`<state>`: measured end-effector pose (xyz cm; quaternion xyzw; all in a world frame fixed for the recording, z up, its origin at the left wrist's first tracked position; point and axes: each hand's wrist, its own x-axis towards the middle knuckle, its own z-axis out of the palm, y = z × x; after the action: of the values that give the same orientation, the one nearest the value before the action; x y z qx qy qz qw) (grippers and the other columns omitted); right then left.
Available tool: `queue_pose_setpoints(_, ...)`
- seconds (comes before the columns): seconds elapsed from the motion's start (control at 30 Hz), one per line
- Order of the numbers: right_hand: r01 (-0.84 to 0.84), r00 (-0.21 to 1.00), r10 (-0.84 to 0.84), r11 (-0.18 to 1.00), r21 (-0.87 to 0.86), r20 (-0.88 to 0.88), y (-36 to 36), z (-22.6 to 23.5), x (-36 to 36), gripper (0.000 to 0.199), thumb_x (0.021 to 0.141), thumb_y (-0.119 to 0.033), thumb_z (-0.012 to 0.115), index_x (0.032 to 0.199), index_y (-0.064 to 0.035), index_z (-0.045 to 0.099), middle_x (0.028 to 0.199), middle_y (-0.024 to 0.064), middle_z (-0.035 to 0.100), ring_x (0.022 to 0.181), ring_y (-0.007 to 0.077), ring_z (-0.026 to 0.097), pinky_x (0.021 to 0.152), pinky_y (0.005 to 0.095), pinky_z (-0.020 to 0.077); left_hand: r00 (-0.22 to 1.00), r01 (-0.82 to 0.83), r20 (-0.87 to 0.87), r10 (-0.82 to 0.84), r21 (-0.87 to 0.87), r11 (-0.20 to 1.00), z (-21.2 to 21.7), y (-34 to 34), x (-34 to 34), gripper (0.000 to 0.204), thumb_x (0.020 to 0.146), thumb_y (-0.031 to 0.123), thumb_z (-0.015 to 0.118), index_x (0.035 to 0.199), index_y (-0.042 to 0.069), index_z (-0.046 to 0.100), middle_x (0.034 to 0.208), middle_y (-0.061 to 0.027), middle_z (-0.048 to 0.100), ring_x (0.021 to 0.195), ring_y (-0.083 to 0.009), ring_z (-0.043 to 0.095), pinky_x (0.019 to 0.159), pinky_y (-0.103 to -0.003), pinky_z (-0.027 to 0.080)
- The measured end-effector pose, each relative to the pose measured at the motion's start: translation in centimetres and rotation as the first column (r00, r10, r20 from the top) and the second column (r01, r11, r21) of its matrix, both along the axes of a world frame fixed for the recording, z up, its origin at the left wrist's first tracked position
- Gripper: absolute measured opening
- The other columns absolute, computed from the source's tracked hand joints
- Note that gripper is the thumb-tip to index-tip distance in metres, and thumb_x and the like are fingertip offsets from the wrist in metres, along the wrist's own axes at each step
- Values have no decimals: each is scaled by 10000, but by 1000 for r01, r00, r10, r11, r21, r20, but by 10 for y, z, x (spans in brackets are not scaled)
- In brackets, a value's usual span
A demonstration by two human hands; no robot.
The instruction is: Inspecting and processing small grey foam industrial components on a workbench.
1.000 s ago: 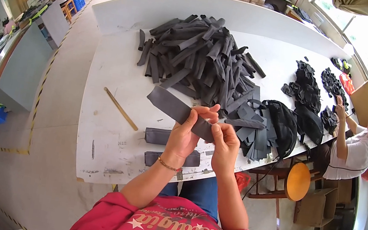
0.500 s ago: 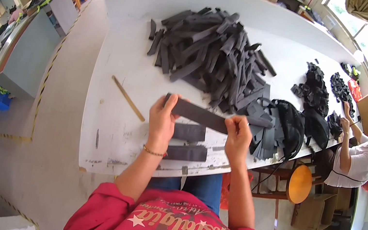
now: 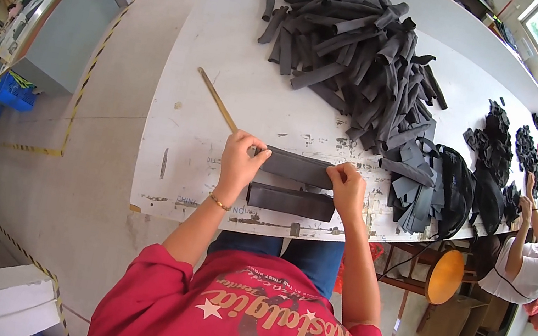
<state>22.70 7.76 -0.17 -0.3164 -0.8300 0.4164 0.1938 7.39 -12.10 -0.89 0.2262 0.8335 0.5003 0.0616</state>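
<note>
A: Where is the dark grey fabric strip [image 3: 296, 167] right now?
B: Stretched lengthwise between the person's two hands, low over the front part of the white table [image 3: 175, 151]. I can't tell whether it rests on something underneath.
A: How is each grip?
B: The left hand [image 3: 240, 161] has thumb and fingers pinched on the strip's left end; the right hand [image 3: 349, 191] pinches the right end the same way.
A: And what lies just in front of the person?
B: A second dark grey strip [image 3: 292, 202], roughly parallel to the first and nearer the table's front edge. Whether it is one layer or several, I can't tell.
A: Anything by the left hand?
B: A thin yellowish-brown stick [image 3: 218, 98], slanting across the table, its near end at the fingers.
A: Farther out?
B: A heap of rolled dark grey fabric pieces [image 3: 360, 58] beyond the hands. To its right, flat grey pieces [image 3: 420, 195] overlap beside a black bag [image 3: 451, 189].
A: Who's at the far right?
B: A co-worker in a white top [image 3: 526, 271], both arms raised near black cloth bits [image 3: 493, 139].
</note>
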Motion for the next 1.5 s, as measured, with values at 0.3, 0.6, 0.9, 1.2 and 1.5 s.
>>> queue_pose_setpoints(0.3,7,992,-14,998,56,128,4,-10,-8,245,823,-259,712,807,-20,665,693,136,647,656,294,631,620,385,486,549,631,-256,-796,-498,595,20,33,-14,586,666,201,820,1193,73,598,1124,-82,556,1094,-248,533,961,-402,412)
queue_pose_setpoints(0.6,-73,993,62,991,108,100,26,-3,-1,355,843,-308,713,1043,-33,609,906,150,629,750,326,628,670,415,494,513,656,-201,-835,-536,532,4,49,-24,624,708,185,790,1265,43,548,1142,-98,561,1110,-274,531,945,-399,439)
queue_pose_setpoints(0.9,304,946,-324,839,452,-35,150,31,117,86,839,-61,644,917,-29,626,832,134,611,749,309,620,669,382,495,504,664,-91,-859,-595,453,28,50,-30,761,692,309,815,1335,51,499,1176,-98,554,1149,-272,503,971,-412,414)
queue_pose_setpoints(1.2,182,966,-256,761,622,29,191,15,124,253,767,56,661,993,-58,662,1096,146,572,1041,339,547,863,395,479,527,846,-172,-832,12,534,64,167,-9,301,916,189,625,1163,17,631,1071,-116,640,938,-239,634,841,-341,495)
queue_pose_setpoints(1.5,65,949,127,820,568,-290,112,87,97,256,737,121,673,926,-52,686,1026,108,608,925,266,612,761,334,515,-185,483,673,-716,697,530,47,185,63,369,1009,285,507,1161,-39,597,1015,-163,679,905,-231,682,831,-352,551)
